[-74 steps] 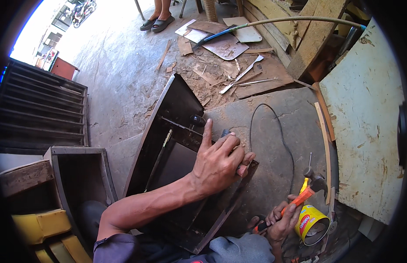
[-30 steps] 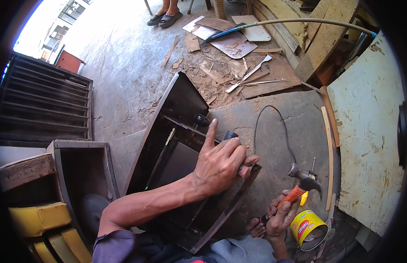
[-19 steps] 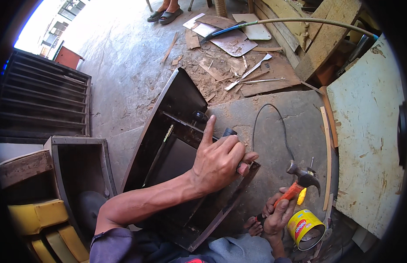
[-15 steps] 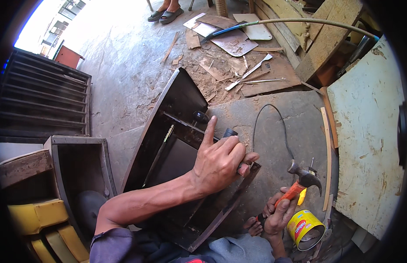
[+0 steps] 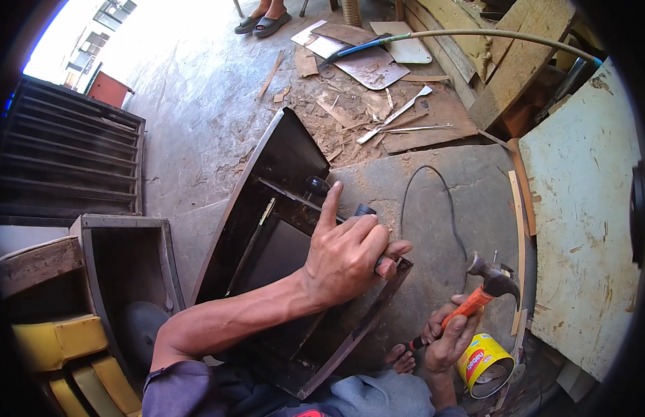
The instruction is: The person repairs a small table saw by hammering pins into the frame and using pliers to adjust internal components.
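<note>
Gripping the hammer point(image 5: 473, 304) in the right hand point(image 5: 449, 340): fingers clamped on the orange handle, head up and off to the right. Left hand point(image 5: 347, 257): fingers curled round a dark tool point(image 5: 365, 209), one finger sticking out toward a black knob point(image 5: 317, 185). Tool mostly under the hand, can't tell its type. Both sit over the frame point(image 5: 357, 330), dark wood, open face up at the lap, split by crossbars. Inside the frame: the knob near the far end, a flat dark panel point(image 5: 277, 254) in the middle bay.

Tin point(image 5: 484, 345): yellow, just beside right hand, tilted, mouth toward lower right. Something pale inside, too small to name.

Grey box point(image 5: 127, 223) at left: open side showing, dark disc point(image 5: 141, 323) low in the opening, rest in shadow. Brown box point(image 5: 41, 267) just left of it, inside too dark to read; yellow cushions point(image 5: 61, 340) below that.

Cable point(image 5: 451, 198) looped on the floor point(image 5: 433, 229) between frame and pale board point(image 5: 583, 208).
</note>
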### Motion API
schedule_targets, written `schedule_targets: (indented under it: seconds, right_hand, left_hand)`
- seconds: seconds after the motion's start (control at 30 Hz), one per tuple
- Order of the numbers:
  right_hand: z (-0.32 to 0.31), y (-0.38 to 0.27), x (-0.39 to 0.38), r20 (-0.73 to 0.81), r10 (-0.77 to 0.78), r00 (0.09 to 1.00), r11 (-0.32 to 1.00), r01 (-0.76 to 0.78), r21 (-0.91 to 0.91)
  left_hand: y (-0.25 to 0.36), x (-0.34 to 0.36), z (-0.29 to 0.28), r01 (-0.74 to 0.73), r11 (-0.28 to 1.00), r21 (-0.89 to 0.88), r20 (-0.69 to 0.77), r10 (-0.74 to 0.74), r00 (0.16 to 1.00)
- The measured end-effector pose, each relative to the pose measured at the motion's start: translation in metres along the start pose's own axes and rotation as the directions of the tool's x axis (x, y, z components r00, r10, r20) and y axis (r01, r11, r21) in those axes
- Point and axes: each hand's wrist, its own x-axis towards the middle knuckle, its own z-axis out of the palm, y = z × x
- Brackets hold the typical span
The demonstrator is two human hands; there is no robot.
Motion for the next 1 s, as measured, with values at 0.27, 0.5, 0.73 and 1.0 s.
schedule_targets:
  seconds: [0.27,0.5,0.73,1.0]
  right_hand:
    - [0.000,0.001,0.003,0.029,-0.026,0.999,0.995,0.028,-0.097]
    - [-0.006,0.004,-0.006,0.083,0.024,0.996,0.994,-0.015,-0.108]
    - [-0.004,0.004,-0.007,0.057,0.034,0.998,0.995,-0.028,-0.100]
    - [0.003,-0.008,-0.007,0.051,0.049,0.997,0.994,-0.044,-0.104]
  left_hand:
    - [0.000,-0.002,0.000,-0.002,1.000,-0.006,-0.005,0.002,1.000]
    - [-0.002,-0.002,0.000,-0.020,1.000,-0.022,-0.025,0.019,1.000]
    - [-0.003,-0.003,-0.002,-0.014,1.000,-0.023,-0.016,0.013,1.000]
    - [-0.007,0.005,-0.002,-0.014,1.000,0.008,-0.027,0.015,1.000]
